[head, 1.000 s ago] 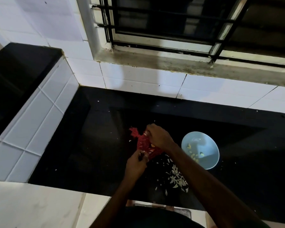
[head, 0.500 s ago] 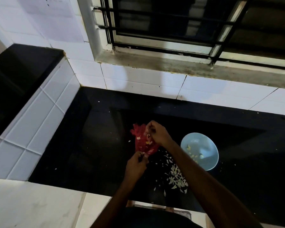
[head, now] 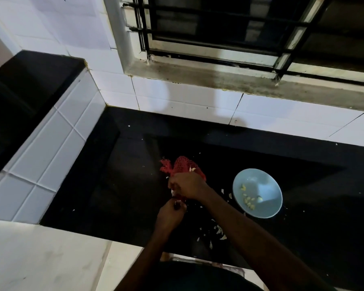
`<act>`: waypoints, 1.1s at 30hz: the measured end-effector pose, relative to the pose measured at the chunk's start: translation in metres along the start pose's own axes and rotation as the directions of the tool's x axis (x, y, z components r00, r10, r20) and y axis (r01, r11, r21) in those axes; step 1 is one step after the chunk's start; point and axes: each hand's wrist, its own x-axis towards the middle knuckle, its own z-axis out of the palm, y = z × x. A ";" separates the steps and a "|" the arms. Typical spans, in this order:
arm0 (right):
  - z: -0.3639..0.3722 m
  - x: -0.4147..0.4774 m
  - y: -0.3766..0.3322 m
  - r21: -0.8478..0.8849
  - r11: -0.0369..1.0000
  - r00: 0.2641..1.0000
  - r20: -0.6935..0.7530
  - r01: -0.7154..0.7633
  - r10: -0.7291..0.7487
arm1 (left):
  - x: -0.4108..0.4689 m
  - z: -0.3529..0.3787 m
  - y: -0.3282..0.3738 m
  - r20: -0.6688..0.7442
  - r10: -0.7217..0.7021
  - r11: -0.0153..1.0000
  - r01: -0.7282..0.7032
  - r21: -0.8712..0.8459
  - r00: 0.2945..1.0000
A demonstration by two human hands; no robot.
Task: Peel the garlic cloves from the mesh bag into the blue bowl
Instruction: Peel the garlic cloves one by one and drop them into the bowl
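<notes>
Red mesh bag (head: 183, 164) is lying on the counter (head: 124, 175) beneath your right hand (head: 189, 185), whose curled fingers seem to be pinching a clove (head: 172, 192), your left hand (head: 169, 213) curling round a small dark thing (head: 177, 205); you're mid-peel, next needing the skin stripped before dropping it into the blue bowl (head: 261, 183) alongside.

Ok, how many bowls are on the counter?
1. The blue bowl sits on the black counter, to the right of the red mesh bag, with peeled cloves inside. The arms hide some of the counter.

Right hand (head: 188, 185) grips a red mesh bag (head: 182, 164) on a black surface (head: 122, 185), left hand (head: 170, 214) close beside it; peeled cloves (head: 248, 201) lie in the blue bowl (head: 268, 189).
</notes>
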 end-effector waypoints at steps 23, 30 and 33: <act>0.051 -0.137 0.038 0.691 0.715 0.866 -0.290 -0.106 0.408 | 0.006 0.024 -0.006 0.072 0.099 0.995 -0.101 0.020 0.992; 0.069 -0.175 0.021 0.817 0.572 0.860 -0.245 -0.065 0.447 | -0.007 0.045 0.012 0.176 0.283 0.958 -0.270 -0.090 0.943; 0.067 -0.178 0.017 0.846 0.524 0.833 -0.215 -0.102 0.510 | -0.012 0.053 0.014 0.179 0.322 0.947 -0.320 -0.040 0.930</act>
